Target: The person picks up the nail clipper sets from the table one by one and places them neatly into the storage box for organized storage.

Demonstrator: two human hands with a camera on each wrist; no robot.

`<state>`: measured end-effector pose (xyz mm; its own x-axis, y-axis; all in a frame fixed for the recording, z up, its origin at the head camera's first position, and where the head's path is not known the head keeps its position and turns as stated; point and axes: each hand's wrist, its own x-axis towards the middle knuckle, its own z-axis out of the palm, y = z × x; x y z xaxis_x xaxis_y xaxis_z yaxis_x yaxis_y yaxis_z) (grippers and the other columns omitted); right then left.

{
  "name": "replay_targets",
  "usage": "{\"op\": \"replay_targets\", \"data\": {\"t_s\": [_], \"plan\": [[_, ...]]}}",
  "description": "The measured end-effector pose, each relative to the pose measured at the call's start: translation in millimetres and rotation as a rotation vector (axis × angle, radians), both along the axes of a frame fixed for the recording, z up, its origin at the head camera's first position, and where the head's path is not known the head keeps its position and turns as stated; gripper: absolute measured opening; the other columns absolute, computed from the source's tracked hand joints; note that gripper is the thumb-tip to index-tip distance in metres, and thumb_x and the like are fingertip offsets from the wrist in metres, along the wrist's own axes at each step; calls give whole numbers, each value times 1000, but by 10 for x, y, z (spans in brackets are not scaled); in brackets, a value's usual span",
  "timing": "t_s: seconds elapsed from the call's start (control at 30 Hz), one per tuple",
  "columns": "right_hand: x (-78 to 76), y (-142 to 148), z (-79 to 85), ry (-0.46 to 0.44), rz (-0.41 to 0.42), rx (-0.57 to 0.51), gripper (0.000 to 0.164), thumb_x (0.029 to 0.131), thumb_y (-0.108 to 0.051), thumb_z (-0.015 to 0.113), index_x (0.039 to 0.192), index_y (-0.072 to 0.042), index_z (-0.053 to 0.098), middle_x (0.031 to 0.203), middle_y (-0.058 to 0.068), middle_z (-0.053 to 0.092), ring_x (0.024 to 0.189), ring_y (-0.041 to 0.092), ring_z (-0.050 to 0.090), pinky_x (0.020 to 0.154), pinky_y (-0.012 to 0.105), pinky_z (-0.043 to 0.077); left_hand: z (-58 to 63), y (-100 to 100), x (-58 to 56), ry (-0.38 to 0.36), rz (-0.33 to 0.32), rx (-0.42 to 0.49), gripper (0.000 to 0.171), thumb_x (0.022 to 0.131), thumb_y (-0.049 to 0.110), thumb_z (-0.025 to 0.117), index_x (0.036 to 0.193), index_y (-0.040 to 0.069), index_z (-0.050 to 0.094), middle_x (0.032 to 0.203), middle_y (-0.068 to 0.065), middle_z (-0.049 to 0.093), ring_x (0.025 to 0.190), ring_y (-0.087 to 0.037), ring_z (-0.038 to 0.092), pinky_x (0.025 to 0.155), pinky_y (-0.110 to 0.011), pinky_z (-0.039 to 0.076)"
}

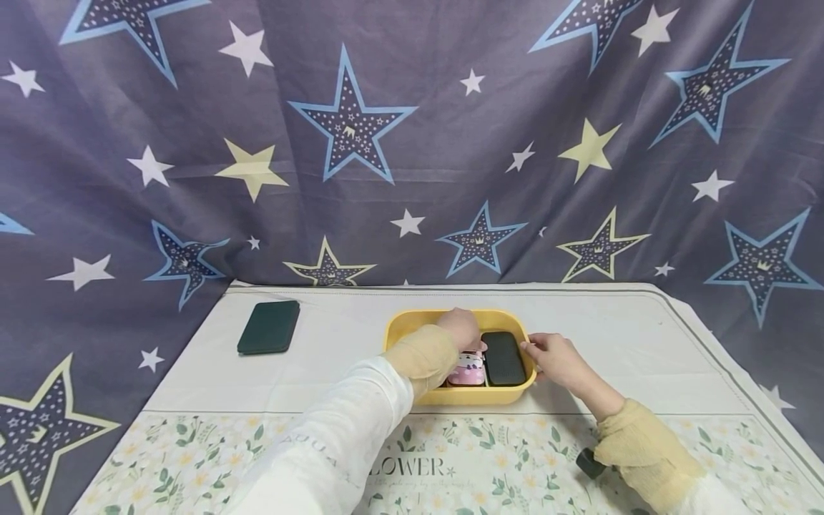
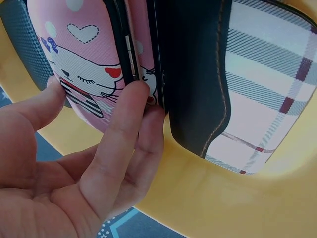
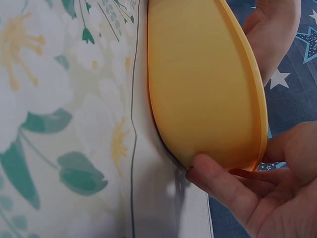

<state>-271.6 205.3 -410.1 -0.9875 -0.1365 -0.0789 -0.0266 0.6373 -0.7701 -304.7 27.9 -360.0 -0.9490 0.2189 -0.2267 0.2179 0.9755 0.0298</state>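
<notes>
A yellow bin [image 1: 450, 395] on the table holds several cases standing side by side. My left hand [image 1: 460, 329] reaches into it. In the left wrist view, the thumb and fingers of the left hand [image 2: 99, 163] pinch a pink case [image 2: 81, 54] printed with a sleeping white cat. Right beside it stands a plaid case [image 2: 267, 89] with a dark stitched flap. A dark textured case [image 2: 27, 44] is on the other side. My right hand [image 1: 556, 360] grips the bin's right end; in the right wrist view its fingers touch the outer wall [image 3: 208, 89].
A dark green flat item [image 1: 269, 327] lies at the back left of the table, apart from the bin. Across the front runs a floral printed cloth [image 1: 193, 458]. A star-patterned curtain [image 1: 412, 200] hangs behind the table. A small black block [image 1: 589, 463] sits by the right wrist.
</notes>
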Motion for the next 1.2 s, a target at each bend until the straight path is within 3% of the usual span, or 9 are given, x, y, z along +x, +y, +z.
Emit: {"op": "replay_targets", "data": {"t_s": [0.67, 0.8, 0.83, 0.93, 1.03, 1.07, 1.2], "plan": [[2, -1, -4, 1, -7, -12, 36, 92, -16, 46, 119, 8, 50, 100, 26, 60, 68, 18, 63, 52, 28, 52, -25, 24, 5, -36, 20, -39, 50, 77, 48, 62, 105, 7, 63, 109, -4, 62, 94, -14, 58, 84, -23, 45], [6, -9, 15, -6, -12, -3, 36, 92, -17, 46, 119, 8, 50, 100, 25, 60, 66, 18, 63, 52, 28, 52, -97, 40, -80, -56, 39, -44, 49, 77, 50, 61, 102, 9, 65, 108, -3, 62, 93, -13, 57, 85, -23, 44], [6, -12, 20, -9, -12, 1, 37, 92, -17, 46, 119, 8, 50, 100, 26, 60, 65, 18, 63, 52, 28, 52, -196, 45, -159, -41, 31, -44, 51, 75, 53, 62, 100, 9, 65, 108, -3, 62, 92, -13, 57, 85, -23, 44], [5, -18, 30, -21, -14, 13, 37, 92, -17, 46, 120, 7, 49, 101, 26, 59, 64, 17, 63, 53, 29, 52, -185, 44, -196, -63, 39, -34, 57, 75, 57, 59, 108, 10, 62, 114, -4, 60, 99, -15, 56, 87, -25, 43], [8, -21, 34, -23, -13, 13, 37, 92, -17, 47, 120, 7, 49, 101, 26, 59, 64, 17, 63, 53, 30, 53, -45, 9, -168, -111, 67, 45, 59, 79, 56, 55, 114, 8, 57, 115, -6, 58, 94, -17, 58, 82, -28, 46], [7, -20, 33, -24, -14, 11, 37, 92, -18, 47, 120, 7, 49, 101, 25, 59, 64, 17, 63, 54, 31, 53, 109, -11, -99, -152, 85, 72, 57, 81, 53, 53, 116, 7, 55, 115, -7, 57, 94, -17, 59, 81, -28, 47], [5, -10, 28, -20, -11, 3, 36, 92, -17, 47, 119, 7, 50, 100, 24, 60, 66, 17, 62, 54, 31, 53, 457, -131, -76, -183, 31, 93, 60, 86, 56, 42, 121, 9, 52, 125, -9, 50, 105, -23, 54, 88, -35, 44]]}}
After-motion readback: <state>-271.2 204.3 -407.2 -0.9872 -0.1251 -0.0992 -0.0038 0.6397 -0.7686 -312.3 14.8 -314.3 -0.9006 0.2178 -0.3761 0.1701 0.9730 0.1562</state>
